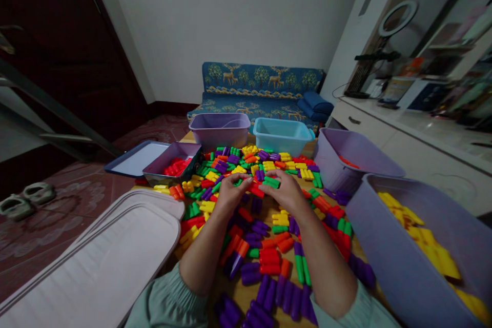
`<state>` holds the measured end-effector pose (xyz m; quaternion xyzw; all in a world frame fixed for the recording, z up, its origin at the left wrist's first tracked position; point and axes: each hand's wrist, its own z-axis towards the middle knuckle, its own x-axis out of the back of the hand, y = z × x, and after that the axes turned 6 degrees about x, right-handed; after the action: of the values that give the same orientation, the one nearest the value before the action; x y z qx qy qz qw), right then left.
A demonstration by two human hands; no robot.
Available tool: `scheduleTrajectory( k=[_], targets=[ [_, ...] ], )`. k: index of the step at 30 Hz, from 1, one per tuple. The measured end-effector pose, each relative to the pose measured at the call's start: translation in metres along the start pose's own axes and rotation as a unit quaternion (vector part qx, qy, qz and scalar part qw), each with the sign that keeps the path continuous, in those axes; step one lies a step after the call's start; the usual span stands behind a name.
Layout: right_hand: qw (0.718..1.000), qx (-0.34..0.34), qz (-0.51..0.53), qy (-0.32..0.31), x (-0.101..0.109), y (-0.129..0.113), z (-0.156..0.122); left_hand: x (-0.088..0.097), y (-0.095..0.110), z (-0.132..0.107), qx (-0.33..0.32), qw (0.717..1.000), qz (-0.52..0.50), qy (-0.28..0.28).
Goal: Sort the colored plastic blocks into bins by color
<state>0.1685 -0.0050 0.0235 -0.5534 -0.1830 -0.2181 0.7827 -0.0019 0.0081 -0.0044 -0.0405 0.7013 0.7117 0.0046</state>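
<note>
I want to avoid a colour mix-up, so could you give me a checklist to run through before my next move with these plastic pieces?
1. Right hand holding a piece: ok, its fingers grip a green piece.
2. Left hand free: cannot tell; whether its fingers hold anything is unclear.
3. Blue bin uncovered: ok.
4. Nearest purple bin on the right showing yellow pieces: ok.
5. Loose pieces separated by colour: not ok, colours lie mixed.
6. Pale lids off to the left: ok.

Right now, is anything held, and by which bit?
The right hand holds a green toy block, exact spot unclear; for the left hand, I can't tell.
</note>
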Motion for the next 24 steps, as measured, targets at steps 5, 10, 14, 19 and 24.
scheduleTrajectory(
  k=[5, 10, 14, 19, 24],
  targets=[
    [0.998, 0.009, 0.028, -0.055, 0.002, -0.005, -0.002, -0.003, 0.001, -0.002, -0.002, 1.000, 0.008, 0.004],
    [0.996, -0.018, -0.019, -0.085, 0.006, -0.004, -0.003, -0.005, -0.003, -0.003, -0.006, 0.999, 0.043, 0.004],
    [0.993, -0.025, 0.058, -0.098, 0.021, -0.005, -0.003, 0.006, -0.001, -0.001, 0.065, 0.996, -0.040, 0.044],
    [0.985, -0.072, 0.159, 0.003, 0.037, 0.000, -0.002, 0.014, 0.008, 0.001, 0.062, 0.992, -0.052, 0.094],
    [0.986, -0.056, 0.155, -0.026, 0.024, 0.004, 0.000, 0.000, 0.012, -0.006, 0.028, 0.998, 0.048, 0.009]
  ],
)
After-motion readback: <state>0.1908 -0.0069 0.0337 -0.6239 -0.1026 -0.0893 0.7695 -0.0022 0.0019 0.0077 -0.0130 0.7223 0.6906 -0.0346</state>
